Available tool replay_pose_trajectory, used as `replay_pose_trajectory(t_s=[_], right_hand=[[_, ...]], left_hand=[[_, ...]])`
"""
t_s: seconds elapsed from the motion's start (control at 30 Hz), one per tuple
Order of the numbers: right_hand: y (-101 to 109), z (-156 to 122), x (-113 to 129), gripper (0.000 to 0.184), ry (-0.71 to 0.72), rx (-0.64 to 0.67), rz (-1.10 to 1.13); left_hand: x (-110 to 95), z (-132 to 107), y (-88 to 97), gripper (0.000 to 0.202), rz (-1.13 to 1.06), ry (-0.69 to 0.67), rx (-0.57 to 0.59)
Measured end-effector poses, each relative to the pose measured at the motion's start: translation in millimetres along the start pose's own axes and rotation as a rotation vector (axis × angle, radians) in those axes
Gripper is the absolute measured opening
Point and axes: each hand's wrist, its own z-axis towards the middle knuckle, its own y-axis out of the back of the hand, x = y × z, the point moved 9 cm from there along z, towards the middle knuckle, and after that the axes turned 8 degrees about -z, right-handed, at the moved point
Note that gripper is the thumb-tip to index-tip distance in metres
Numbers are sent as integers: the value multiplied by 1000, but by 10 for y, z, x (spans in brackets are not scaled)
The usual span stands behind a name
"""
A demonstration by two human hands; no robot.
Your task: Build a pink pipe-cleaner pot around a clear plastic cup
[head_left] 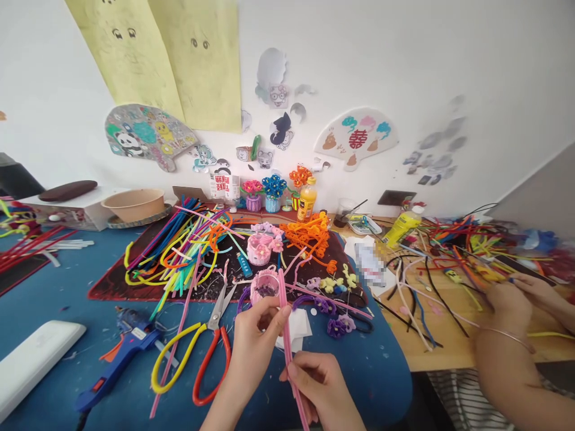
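Note:
A small bundle of pink pipe cleaners (286, 338) runs up and down between my hands. My left hand (260, 335) pinches it near the upper end, thumb against fingers. Lower down, my right hand (317, 383) has its fingers closed round the same bundle. Just behind my left hand sits a round pink pipe-cleaner basket (265, 284). White paper (300, 329) lies partly hidden under my hands. Scissors (215, 329) with one yellow and one red handle rest spread to the left. Purple pipe-cleaner flowers (336, 326) lie to the right.
A blue glue gun (119, 362) and a white case (38, 365) lie on the left. Loose coloured pipe cleaners (179, 251) cover the dark mat. Finished flower pots (272, 203) and an orange bottle (308, 200) stand at the back. Another person's arm (507, 359) is at the right table.

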Motion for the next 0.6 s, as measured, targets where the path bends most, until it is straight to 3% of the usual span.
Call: replay_pose_trajectory(t_s=[0.3,0.6], right_hand=[[29,-114,232,55,149,-54,-211],[77,-153,231,53,207,-93,-284]], left_hand=[[-340,62,69,23,-15,-98,-79],[-377,114,21,19,-99,-124,-82]])
